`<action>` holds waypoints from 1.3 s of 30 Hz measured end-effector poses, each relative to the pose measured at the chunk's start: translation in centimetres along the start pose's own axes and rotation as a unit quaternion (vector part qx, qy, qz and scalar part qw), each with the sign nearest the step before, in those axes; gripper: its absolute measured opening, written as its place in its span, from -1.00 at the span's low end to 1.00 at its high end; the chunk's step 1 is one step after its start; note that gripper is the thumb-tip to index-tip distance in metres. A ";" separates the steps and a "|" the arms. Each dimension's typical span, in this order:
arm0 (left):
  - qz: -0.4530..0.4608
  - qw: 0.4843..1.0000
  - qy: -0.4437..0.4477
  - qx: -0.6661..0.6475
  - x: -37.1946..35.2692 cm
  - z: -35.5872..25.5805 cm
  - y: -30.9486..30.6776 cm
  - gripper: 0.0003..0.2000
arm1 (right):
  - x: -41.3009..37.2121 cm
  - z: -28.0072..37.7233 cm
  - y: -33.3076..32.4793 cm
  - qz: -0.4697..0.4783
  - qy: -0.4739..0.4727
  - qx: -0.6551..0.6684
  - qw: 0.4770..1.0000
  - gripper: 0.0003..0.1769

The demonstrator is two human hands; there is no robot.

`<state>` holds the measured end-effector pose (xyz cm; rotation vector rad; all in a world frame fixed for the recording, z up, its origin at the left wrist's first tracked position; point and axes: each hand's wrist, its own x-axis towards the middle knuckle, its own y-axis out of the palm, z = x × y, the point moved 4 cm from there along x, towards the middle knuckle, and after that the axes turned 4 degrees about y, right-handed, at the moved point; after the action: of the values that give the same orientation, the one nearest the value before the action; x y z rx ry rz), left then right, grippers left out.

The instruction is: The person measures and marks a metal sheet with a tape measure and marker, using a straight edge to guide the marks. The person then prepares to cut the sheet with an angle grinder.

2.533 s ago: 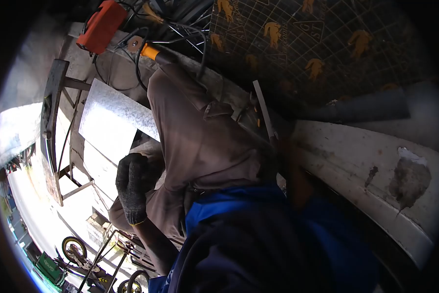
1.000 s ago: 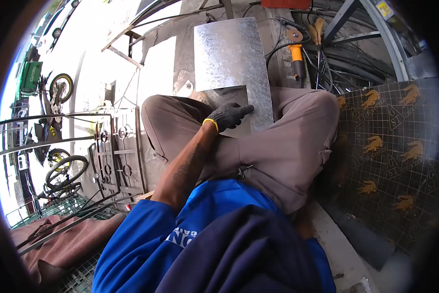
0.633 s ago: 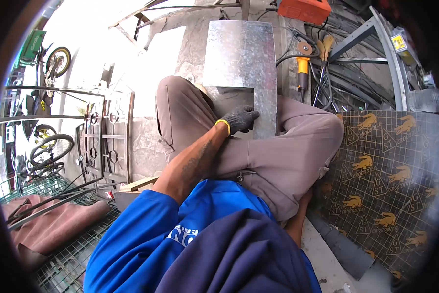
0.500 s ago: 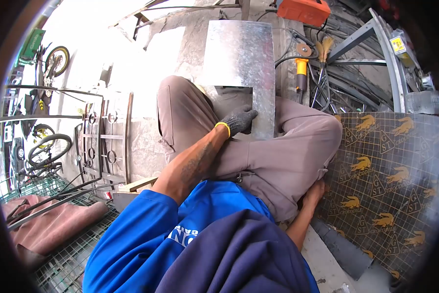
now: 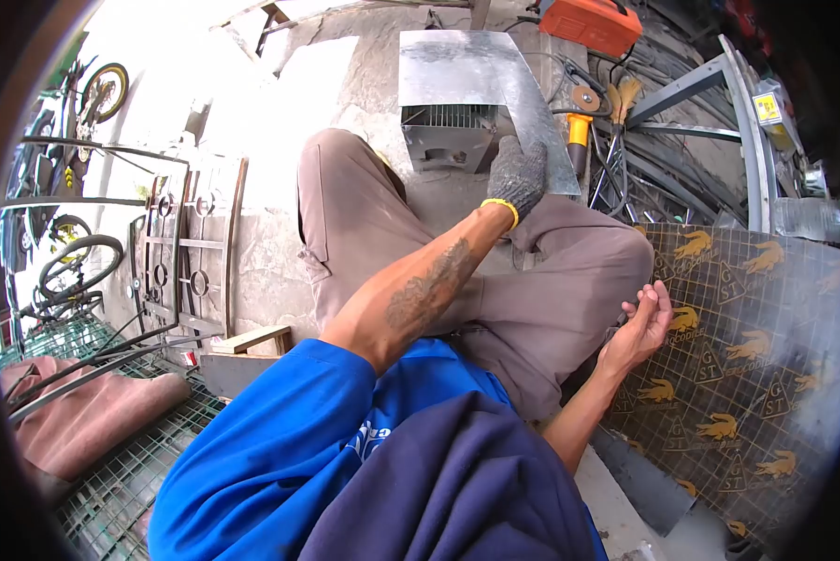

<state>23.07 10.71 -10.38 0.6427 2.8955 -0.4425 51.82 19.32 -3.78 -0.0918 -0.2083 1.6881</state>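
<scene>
A notched sheet of galvanized metal lies tilted in front of me, its narrow strip reaching down to the right. My left hand, in a dark grey knit glove with a yellow cuff, grips that strip near its inner edge. Below the sheet's cut edge shows a grey metal box with a slotted top and a hole in its side. My bare right hand is raised beside my right knee with curled fingers; whether something is between them I cannot tell.
On the right are a yellow angle grinder, a brush, an orange machine, a steel frame and a plastic bottle. A crocodile-printed board leans close by. Left stand metal grilles and bicycles.
My left hand has moved right and forward, swinging the sheet's strip rightward and uncovering the metal box. My right hand has risen from beside my leg.
</scene>
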 end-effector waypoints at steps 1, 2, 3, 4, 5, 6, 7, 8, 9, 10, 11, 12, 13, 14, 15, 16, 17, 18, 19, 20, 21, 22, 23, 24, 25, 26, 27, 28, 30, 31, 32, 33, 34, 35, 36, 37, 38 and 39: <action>-0.010 1.000 -0.003 -0.009 0.2 -0.5 0.0 -0.46 | -0.1 -0.2 0.4 0.013 0.012 -0.017 1.000 -0.67; -0.007 1.000 0.002 0.000 0.3 -0.8 -0.1 -0.45 | -0.2 -0.4 0.8 0.016 0.012 -0.028 0.999 -0.67; -0.011 1.000 0.003 -0.001 0.2 -1.0 -0.5 -0.45 | -0.3 -0.7 1.1 0.020 0.011 -0.039 0.999 -0.67; -0.002 1.000 -0.004 0.000 0.1 -0.6 -0.8 -0.45 | -0.2 -1.0 1.3 0.023 0.010 -0.038 0.999 -0.67; 0.008 1.000 -0.011 0.002 -0.1 0.0 -1.0 -0.45 | -0.1 -1.3 1.4 0.015 -0.001 -0.041 0.999 -0.67; 0.003 0.999 0.026 0.018 -0.3 1.0 -1.4 -0.47 | 0.1 -1.6 1.5 0.007 -0.011 -0.045 0.999 -0.67; 0.004 0.999 0.028 0.019 -0.5 2.4 -2.2 -0.47 | 0.2 -1.9 1.6 0.005 -0.012 -0.043 0.999 -0.67; 0.036 0.999 0.012 0.011 -0.8 4.1 -3.1 -0.49 | 0.3 -2.0 1.8 0.009 -0.032 -0.047 0.998 -0.67; 0.068 0.998 -0.003 0.003 -0.8 6.1 -3.7 -0.51 | 0.4 -2.0 1.9 0.012 -0.052 -0.050 0.997 -0.67; 0.068 0.997 -0.035 -0.015 -0.2 10.0 -3.8 -0.53 | 0.4 -1.9 2.1 0.009 -0.053 -0.049 0.997 -0.67; 0.067 0.995 -0.066 -0.033 0.7 13.4 -4.0 -0.54 | 0.2 -1.8 2.4 0.015 -0.051 -0.039 0.998 -0.68; 0.090 0.990 -0.100 -0.028 0.8 14.3 -4.9 -0.55 | 0.0 -1.6 2.7 0.021 -0.050 -0.030 0.998 -0.69; 0.113 0.984 -0.135 -0.023 0.7 15.2 -5.3 -0.55 | -0.4 -1.3 2.9 0.019 -0.051 -0.030 0.998 -0.69; 0.080 0.993 -0.081 0.027 1.2 15.1 -5.4 -0.53 | -0.7 -0.7 3.4 0.028 -0.069 -0.044 0.996 -0.69; 0.082 0.993 -0.078 0.027 1.1 15.4 -5.1 -0.53 | -0.9 -0.3 3.8 0.036 -0.087 -0.057 0.994 -0.69; 0.024 0.994 -0.049 0.099 0.2 13.6 -5.8 -0.52 | -1.0 -0.3 4.1 0.034 -0.094 -0.056 0.993 -0.70; -0.034 0.985 -0.017 0.169 -0.1 12.4 -6.3 -0.50 | -1.0 -0.3 4.3 0.029 -0.095 -0.054 0.994 -0.70; -0.026 0.988 -0.029 0.147 0.3 12.4 -6.5 -0.41 | -1.1 -0.3 4.5 0.028 -0.099 -0.059 0.993 -0.71; -0.023 0.988 -0.025 0.148 0.2 11.8 -7.0 -0.41 | -1.2 -0.3 4.6 0.027 -0.102 -0.065 0.992 -0.72; -0.023 0.985 -0.018 0.170 -0.2 10.5 -7.8 -0.37 | -1.3 -0.4 4.6 0.036 -0.102 -0.069 0.992 -0.73; -0.024 0.981 -0.012 0.192 -0.5 9.1 -8.6 -0.33 | -1.4 -0.5 4.5 0.031 -0.099 -0.068 0.992 -0.73; -0.025 0.969 -0.032 0.242 -0.4 7.8 -9.3 -0.29 | -1.8 -0.3 4.7 0.033 -0.102 -0.074 0.991 -0.74; -0.049 0.972 0.008 0.231 -0.4 6.7 -9.9 -0.31 | -2.0 0.0 4.9 0.034 -0.104 -0.080 0.991 -0.74; -0.037 0.966 0.000 0.255 0.1 5.9 -10.5 -0.32 | -2.2 0.2 4.9 0.034 -0.098 -0.083 0.991 -0.75; -0.025 0.960 -0.008 0.280 0.6 4.8 -11.3 -0.32 | -2.1 0.1 4.9 0.025 -0.091 -0.081 0.992 -0.75; -0.019 0.961 0.001 0.276 1.0 4.1 -12.3 -0.29 | -2.0 0.0 5.0 0.028 -0.098 -0.081 0.991 -0.76; -0.023 0.970 0.028 0.242 1.7 4.3 -13.4 -0.30 | -1.9 -0.1 5.1 0.031 -0.106 -0.080 0.991 -0.76; -0.016 0.982 0.027 0.189 2.0 3.9 -14.3 -0.35 | -1.9 0.1 5.2 0.034 -0.104 -0.079 0.991 -0.76; 0.000 0.990 0.052 0.128 2.1 2.5 -15.8 -0.44 | -1.8 -0.4 5.3 0.032 -0.111 -0.080 0.990 -0.77; 0.007 0.990 0.078 0.118 2.3 2.1 -16.6 -0.50 | -1.8 -0.3 5.4 0.040 -0.125 -0.084 0.988 -0.77; 0.001 0.986 0.119 0.117 2.8 2.1 -17.1 -0.49 | -1.8 -0.3 5.4 0.040 -0.120 -0.085 0.988 -0.78; -0.005 0.980 0.161 0.117 3.2 1.9 -17.6 -0.49 | -1.8 -0.2 5.4 0.039 -0.118 -0.083 0.989 -0.78; -0.012 0.972 0.202 0.117 3.6 1.9 -18.1 -0.47 | -1.7 -0.2 5.3 0.035 -0.116 -0.074 0.990 -0.78; -0.004 0.992 0.100 0.076 2.7 0.1 -18.4 -0.44 | -1.6 -0.2 5.4 0.033 -0.116 -0.066 0.991 -0.78; -0.007 0.992 0.101 0.077 2.7 -0.3 -18.7 -0.44 | -1.6 -0.1 5.5 0.034 -0.117 -0.063 0.990 -0.78; -0.016 0.976 0.115 0.186 2.7 -0.7 -19.1 -0.40 | -1.5 0.0 5.3 0.029 -0.121 -0.070 0.990 -0.78; -0.024 0.948 0.127 0.293 2.6 -1.2 -19.3 -0.36 | -1.6 0.1 5.2 0.023 -0.124 -0.078 0.989 -0.78; -0.025 0.948 0.127 0.292 2.6 -1.6 -19.6 -0.36 | -1.5 0.0 5.1 0.023 -0.125 -0.077 0.989 -0.78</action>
<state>12.08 -4.76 -4.45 0.7440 3.0133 -1.3476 47.04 17.25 -4.84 0.0000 -0.5280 1.7260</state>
